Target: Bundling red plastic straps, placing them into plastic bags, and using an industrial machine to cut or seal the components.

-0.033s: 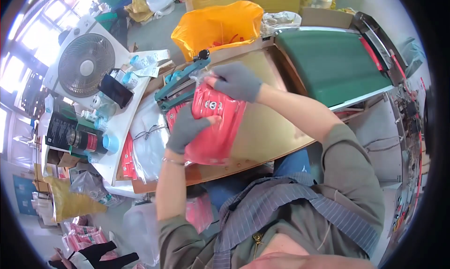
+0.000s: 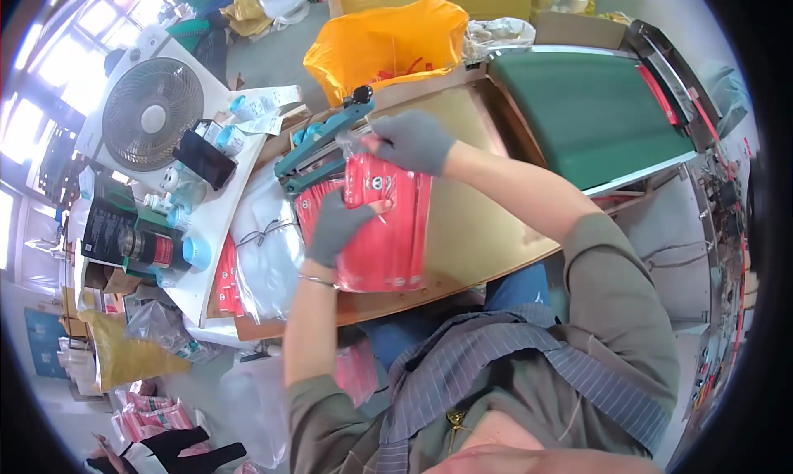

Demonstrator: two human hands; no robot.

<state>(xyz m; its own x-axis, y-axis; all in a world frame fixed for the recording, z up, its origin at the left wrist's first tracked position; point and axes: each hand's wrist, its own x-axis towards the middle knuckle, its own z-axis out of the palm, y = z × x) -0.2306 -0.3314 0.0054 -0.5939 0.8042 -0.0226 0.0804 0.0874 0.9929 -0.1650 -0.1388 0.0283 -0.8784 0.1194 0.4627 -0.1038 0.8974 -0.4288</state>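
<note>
A clear plastic bag packed with flat red packets (image 2: 387, 238), printed with a small panda face, is tilted between my hands above the table. My left hand (image 2: 337, 230), in a grey fingerless glove, grips its left side with the thumb across the front. At the upper end, my gloved right hand (image 2: 413, 142) pinches the gathered plastic of the bag's mouth; the fingertips are partly hidden. Just beyond the bag is a teal long-armed tool (image 2: 324, 150) that looks like a bag sealer. More red packets (image 2: 309, 203) show beside my left hand.
Clear plastic bags (image 2: 263, 255) lie left on the tan tabletop (image 2: 471, 218). A white side table carries a fan (image 2: 153, 114), a phone (image 2: 203, 160) and bottles. An orange bag (image 2: 372, 48) stands beyond; a green-belted conveyor (image 2: 591, 114) is at right.
The red-filled bag has turned more upright and its lower part has swung slightly right. My left hand has moved a little right with it, while my right hand stays nearly in place.
</note>
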